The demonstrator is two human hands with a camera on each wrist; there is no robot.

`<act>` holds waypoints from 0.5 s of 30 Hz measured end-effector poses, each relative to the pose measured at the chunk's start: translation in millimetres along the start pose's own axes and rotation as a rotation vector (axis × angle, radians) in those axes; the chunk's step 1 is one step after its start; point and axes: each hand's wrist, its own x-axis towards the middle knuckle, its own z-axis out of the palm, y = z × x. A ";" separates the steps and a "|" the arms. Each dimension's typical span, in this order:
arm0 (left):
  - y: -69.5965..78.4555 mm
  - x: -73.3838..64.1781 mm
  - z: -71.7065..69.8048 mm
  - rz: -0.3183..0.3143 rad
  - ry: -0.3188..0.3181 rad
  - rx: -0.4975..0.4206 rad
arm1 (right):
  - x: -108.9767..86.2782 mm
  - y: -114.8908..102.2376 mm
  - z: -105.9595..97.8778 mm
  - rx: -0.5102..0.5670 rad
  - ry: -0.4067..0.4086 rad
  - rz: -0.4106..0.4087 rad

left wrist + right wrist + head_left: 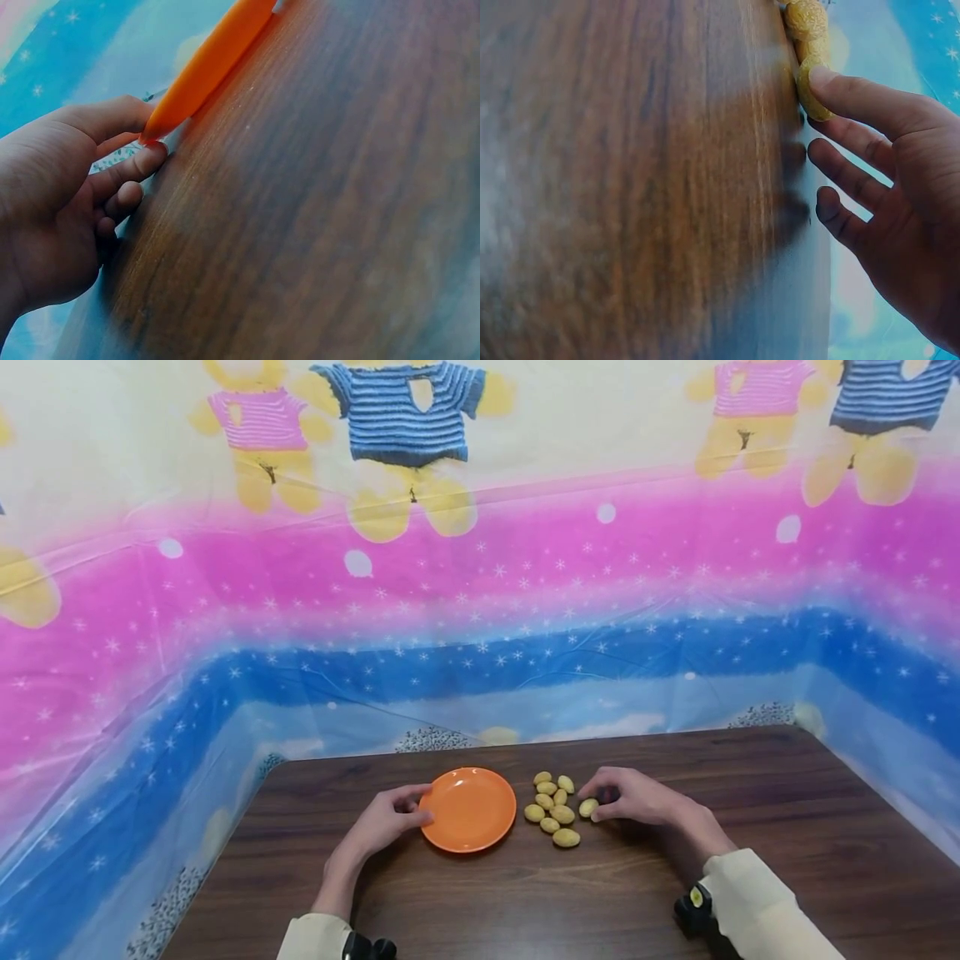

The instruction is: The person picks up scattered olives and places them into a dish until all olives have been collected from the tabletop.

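An orange plate (468, 810) sits on the wooden table, left of a cluster of small yellow oval pieces (562, 814). My left hand (386, 822) pinches the plate's left rim; the left wrist view shows the plate edge-on (206, 67) between thumb and fingers. At the right of the cluster, my right hand (637, 795) has thumb and forefinger around one yellow oval piece (588, 808). Close up in the right wrist view, this piece (814, 94) has a rough, wrinkled skin, with the thumb pressed on it and the other fingers spread. Their exact kind is unclear.
The dark brown table (465, 910) has its far edge against a patterned cloth (480, 660) that hangs behind it and along both sides. Black wrist devices (693, 910) are worn at both cream sleeves (765, 902).
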 end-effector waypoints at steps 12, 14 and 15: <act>-1.8 1.7 0.2 0.013 -0.018 -0.019 | -1.7 -3.6 -1.5 -0.006 0.007 0.021; -1.1 0.9 -0.3 0.013 -0.014 -0.017 | -1.6 -4.6 -1.8 -0.009 0.015 0.024; -0.7 0.5 -0.5 0.012 -0.012 -0.015 | -1.3 -5.1 -2.4 -0.008 0.019 0.020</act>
